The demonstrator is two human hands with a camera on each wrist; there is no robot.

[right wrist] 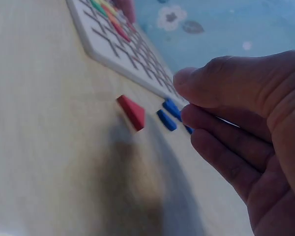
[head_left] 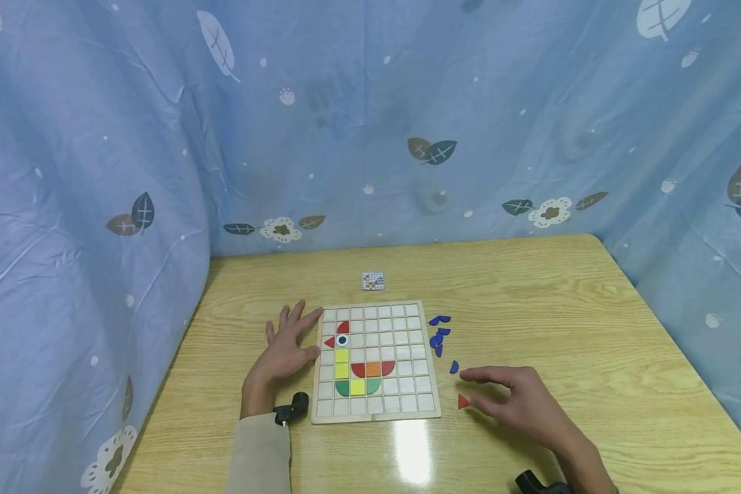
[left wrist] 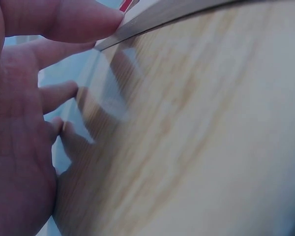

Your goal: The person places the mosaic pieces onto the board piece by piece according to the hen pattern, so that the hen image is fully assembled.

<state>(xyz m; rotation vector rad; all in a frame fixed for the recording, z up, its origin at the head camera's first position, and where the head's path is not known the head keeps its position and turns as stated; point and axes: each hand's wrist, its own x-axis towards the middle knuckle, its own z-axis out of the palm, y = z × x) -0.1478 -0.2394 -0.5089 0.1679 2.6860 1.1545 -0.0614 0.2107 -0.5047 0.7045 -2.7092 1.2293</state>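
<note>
A wooden grid board (head_left: 401, 384) lies on the table with coloured tiles set in its cells, among them yellow squares (head_left: 342, 370), an orange square (head_left: 373, 370), green and red rounded tiles and an eye tile (head_left: 342, 340). My left hand (head_left: 287, 350) rests at the board's left side, fingers spread, thumb and index at its edge; the thumb (left wrist: 83, 22) shows close up in the left wrist view. Right of the board, my right hand (head_left: 519, 401) hovers with thumb and index apart and holds nothing. A red triangle tile (right wrist: 132, 113) lies by its thumb, a blue half-round tile (head_left: 454, 367) by its index finger.
Several more blue tiles (head_left: 439, 336) lie loose along the board's right edge. Behind the board is a small printed card (head_left: 373, 281) with a gridded picture. A blue patterned curtain (head_left: 358, 123) hangs around the wooden table (head_left: 531, 295).
</note>
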